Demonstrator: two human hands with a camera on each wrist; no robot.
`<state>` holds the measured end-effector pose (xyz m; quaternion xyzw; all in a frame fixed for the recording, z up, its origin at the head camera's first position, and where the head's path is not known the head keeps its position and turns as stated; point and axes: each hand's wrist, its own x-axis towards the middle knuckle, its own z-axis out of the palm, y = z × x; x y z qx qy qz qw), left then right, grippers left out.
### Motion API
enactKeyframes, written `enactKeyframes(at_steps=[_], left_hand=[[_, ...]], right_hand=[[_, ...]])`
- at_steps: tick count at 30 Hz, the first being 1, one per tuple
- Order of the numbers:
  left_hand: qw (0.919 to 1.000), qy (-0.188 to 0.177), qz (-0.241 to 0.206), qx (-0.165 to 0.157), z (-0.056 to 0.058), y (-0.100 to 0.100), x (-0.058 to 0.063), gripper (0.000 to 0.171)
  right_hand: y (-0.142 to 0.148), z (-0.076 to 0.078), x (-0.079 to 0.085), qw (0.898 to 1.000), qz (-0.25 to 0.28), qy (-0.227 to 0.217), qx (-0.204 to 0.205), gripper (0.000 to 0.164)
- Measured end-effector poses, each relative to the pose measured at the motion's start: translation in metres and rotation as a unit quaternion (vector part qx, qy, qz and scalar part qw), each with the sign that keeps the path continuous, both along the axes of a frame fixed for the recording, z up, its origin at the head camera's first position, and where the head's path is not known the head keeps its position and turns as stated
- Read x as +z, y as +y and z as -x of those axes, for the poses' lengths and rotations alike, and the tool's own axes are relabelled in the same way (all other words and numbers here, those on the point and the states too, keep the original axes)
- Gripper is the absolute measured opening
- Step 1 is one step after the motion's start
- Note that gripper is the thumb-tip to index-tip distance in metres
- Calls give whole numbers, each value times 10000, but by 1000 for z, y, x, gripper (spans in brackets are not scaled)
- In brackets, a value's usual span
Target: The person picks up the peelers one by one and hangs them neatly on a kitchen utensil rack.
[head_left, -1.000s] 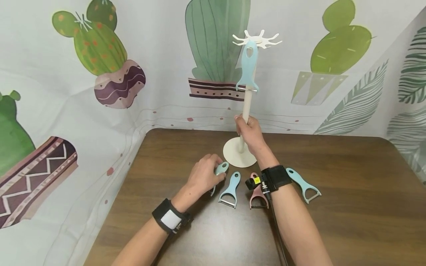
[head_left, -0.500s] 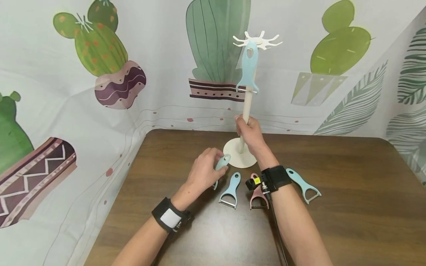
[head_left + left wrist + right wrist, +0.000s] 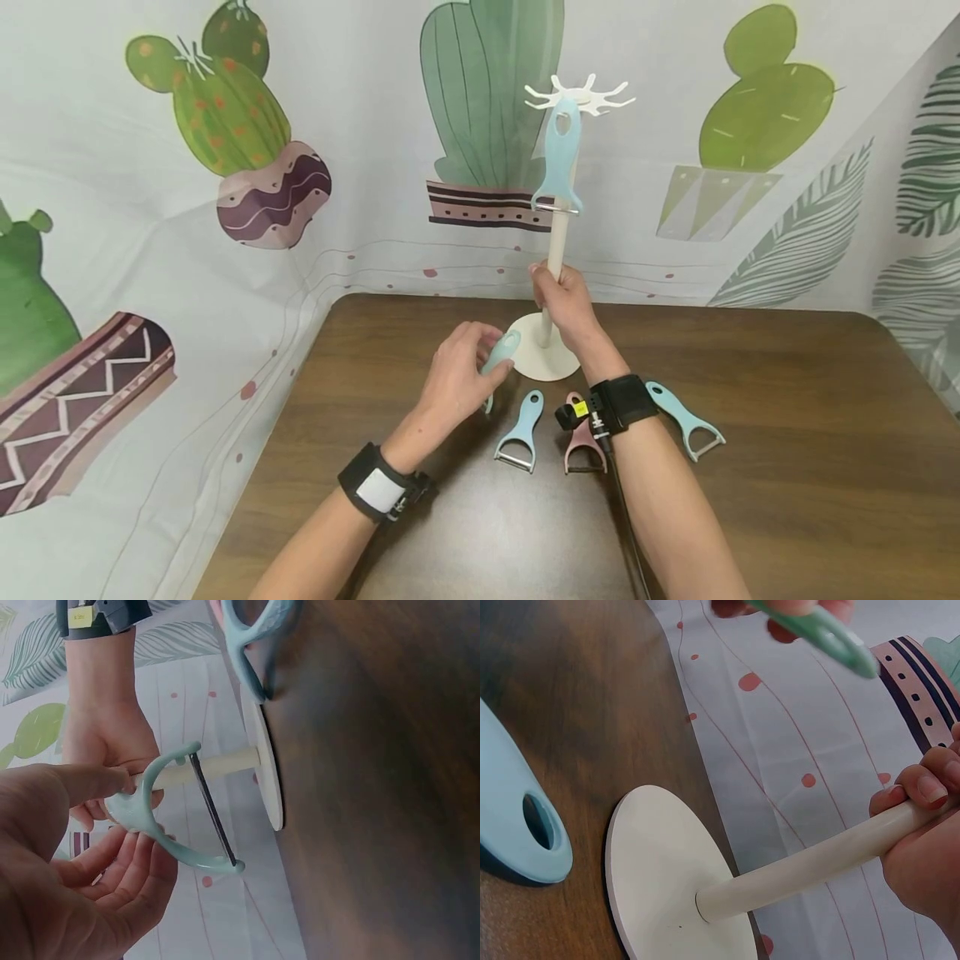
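A pale green Y-shaped peeler is pinched between the thumb and fingers of my left hand, its blade end pointing back toward me. In the right wrist view the handle of this green peeler is raised above the table, left of the stand. My right hand grips the post of a cream stand with a round base. At its top spreads a ring of hooks, and a light blue peeler hangs there, blade down.
On the brown table lie a blue peeler in front of the base, a pink peeler partly behind my right wrist strap, and another blue peeler to the right. A cactus-print cloth hangs behind the table.
My left hand has lifted the green peeler from the table and moved it up, toward the stand's base. My right hand keeps its place on the post.
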<state>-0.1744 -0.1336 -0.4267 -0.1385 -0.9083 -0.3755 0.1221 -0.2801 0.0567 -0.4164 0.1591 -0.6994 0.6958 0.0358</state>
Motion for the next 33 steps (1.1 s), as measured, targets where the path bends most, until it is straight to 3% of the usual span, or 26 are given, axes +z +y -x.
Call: enactKeyframes(at_steps=[15,22,33], left_hand=[[9962,663,-558,58,4,4,12,37],[9936,805,-780,118,7,8,18,37],[9799,1216,-1582,59,13,13,35,41]], right_hand=[[0,1,0,10000,23,56,-28,50],[0,3,-3,10000,-8,12,-61,50],[-1,3,-2,9999,131,-27,-18,49]])
